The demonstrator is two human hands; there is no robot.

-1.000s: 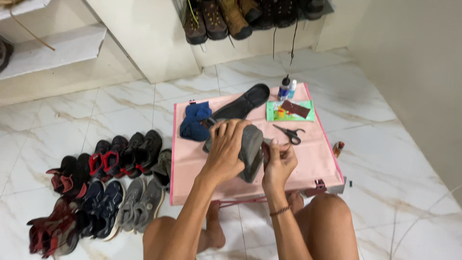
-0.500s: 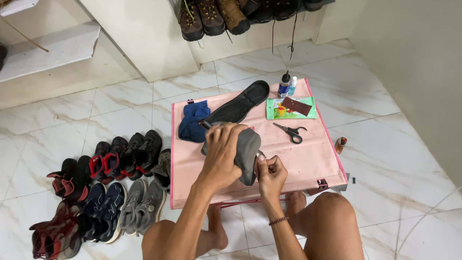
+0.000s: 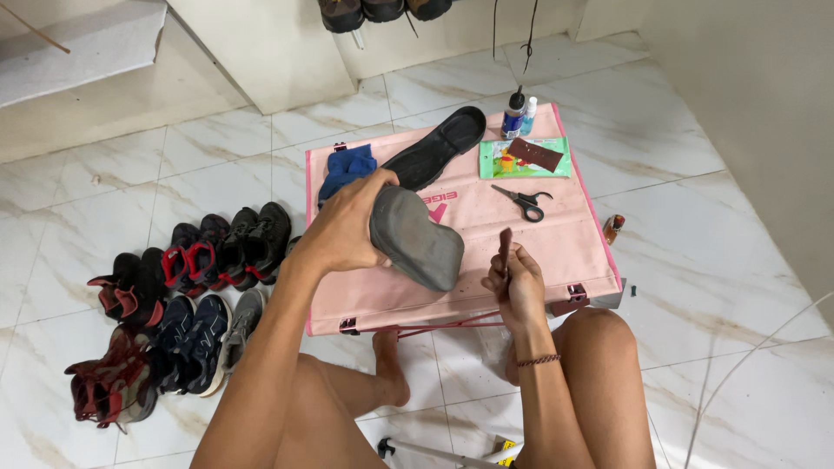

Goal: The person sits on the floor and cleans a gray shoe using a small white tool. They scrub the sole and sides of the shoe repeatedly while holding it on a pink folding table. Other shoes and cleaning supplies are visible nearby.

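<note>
Sole [image 3: 415, 236] sits over the pink table [image 3: 556, 239], long axis running far-left to near-right, underside up. Your left hand [image 3: 343, 227] wraps its far-left end, fingers curled. Right hand [image 3: 517, 280], just right of its near end, pinches a brown strip [image 3: 505, 249] upright. Scissors [image 3: 524, 201] lie farther right.

Left hand [image 3: 343, 227] raised gripping; right hand [image 3: 517, 280] fisted.

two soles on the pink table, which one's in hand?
The grey sole, gripped by the left hand and tilted up. The black sole lies untouched, flat at the table's far side.
</note>
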